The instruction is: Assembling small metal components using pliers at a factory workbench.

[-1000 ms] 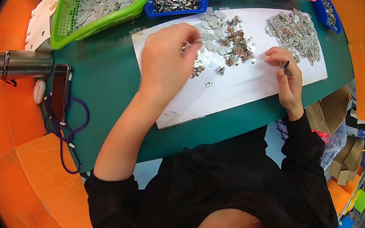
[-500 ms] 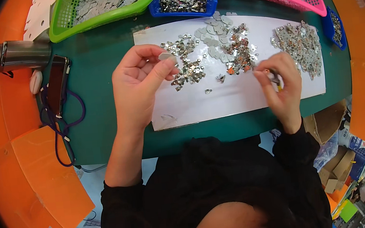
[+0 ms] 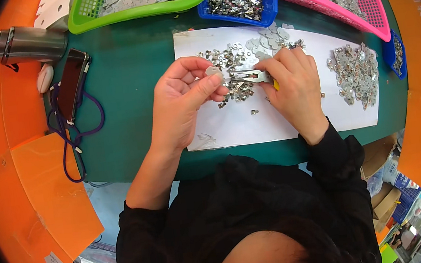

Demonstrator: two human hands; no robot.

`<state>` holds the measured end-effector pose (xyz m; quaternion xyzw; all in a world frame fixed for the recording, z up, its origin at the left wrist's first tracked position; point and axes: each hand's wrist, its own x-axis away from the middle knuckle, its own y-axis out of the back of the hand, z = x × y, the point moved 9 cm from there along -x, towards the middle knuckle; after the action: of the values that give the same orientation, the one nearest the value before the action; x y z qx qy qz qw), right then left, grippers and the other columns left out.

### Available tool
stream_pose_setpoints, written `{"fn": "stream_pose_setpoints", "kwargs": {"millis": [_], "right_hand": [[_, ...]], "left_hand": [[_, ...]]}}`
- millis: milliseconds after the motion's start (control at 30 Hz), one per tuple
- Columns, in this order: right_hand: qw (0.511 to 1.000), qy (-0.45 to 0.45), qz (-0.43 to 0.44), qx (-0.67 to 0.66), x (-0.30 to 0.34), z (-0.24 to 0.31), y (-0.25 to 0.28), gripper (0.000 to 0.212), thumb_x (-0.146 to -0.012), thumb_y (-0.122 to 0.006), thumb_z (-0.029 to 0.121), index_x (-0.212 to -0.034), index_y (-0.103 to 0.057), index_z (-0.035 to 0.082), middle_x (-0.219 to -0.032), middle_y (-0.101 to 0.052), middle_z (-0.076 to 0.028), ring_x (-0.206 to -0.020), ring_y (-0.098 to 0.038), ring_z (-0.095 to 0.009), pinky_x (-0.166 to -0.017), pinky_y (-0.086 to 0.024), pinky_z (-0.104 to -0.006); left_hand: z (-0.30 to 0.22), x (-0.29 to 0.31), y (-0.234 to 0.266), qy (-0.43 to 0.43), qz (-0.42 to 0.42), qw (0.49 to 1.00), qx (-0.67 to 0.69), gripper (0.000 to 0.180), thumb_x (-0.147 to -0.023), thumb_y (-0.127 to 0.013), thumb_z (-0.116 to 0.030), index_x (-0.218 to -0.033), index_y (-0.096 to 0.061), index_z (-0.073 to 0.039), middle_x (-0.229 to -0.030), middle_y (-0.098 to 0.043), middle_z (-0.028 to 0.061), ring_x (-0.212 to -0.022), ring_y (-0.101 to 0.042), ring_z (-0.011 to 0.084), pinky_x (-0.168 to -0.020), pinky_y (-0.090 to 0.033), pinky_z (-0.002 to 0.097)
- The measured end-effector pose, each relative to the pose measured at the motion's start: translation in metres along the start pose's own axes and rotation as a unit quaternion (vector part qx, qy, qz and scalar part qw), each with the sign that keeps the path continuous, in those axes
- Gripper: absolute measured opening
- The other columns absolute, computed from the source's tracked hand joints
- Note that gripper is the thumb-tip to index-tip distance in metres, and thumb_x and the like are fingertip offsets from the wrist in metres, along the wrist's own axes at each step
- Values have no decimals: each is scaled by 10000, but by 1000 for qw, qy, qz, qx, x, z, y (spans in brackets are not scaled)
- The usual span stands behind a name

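Between the thumb and fingers of my left hand (image 3: 181, 94) is a small flat grey piece (image 3: 212, 71) with a rounded edge. My right hand (image 3: 296, 88) is closed round a pair of pliers (image 3: 252, 75), whose metal jaws reach left, right up to the piece; I cannot tell whether they touch it. Under the pliers lie small shiny metal parts (image 3: 237, 93) in a loose heap. A bunch of flat grey pieces (image 3: 265, 41) sits just behind my right fingers. These fingers hide much of the sheet's middle.
A white sheet (image 3: 231, 134) covers part of the green table (image 3: 128, 141). Finished-looking metal pieces (image 3: 355, 76) are heaped on its right. Green (image 3: 145, 13), blue (image 3: 239, 20) and pink (image 3: 343, 20) baskets line the back. A steel cup (image 3: 37, 43) and a phone (image 3: 73, 85) are left.
My right hand has swung left with the pliers, bringing the jaws up to the grey piece. My left hand still pinches that piece. The whole view has shifted slightly.
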<state>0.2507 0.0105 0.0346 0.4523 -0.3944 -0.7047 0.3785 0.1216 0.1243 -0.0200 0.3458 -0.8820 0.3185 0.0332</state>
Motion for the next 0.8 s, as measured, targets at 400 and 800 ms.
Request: {"fn": "stream_pose_setpoints", "kwargs": {"millis": [400,800], "right_hand": [[999,45,-16,-8,-4,5,-3,352,-589,-724,-4,-913,-686,126,-823,-560,-17,-840,-552,-245,-732,-400,-367],[837,-242,141,-470,7,-8,-10,149,-958,-643,156,-970,-632,8,-816,-561,35,-759,-478,-49,-659,-378,-221]], "left_hand": [[8,0,6,7,9,1000,-10,216,-886,-703,-7,-1074,-597,18,-932,-670,102,-798,-694,180,-725,-570,276],[18,17,-23,-27,87,993,-69,194,-868,-686,85,-1035,-597,44,-959,-680,123,-868,-703,187,-786,-583,293]]}}
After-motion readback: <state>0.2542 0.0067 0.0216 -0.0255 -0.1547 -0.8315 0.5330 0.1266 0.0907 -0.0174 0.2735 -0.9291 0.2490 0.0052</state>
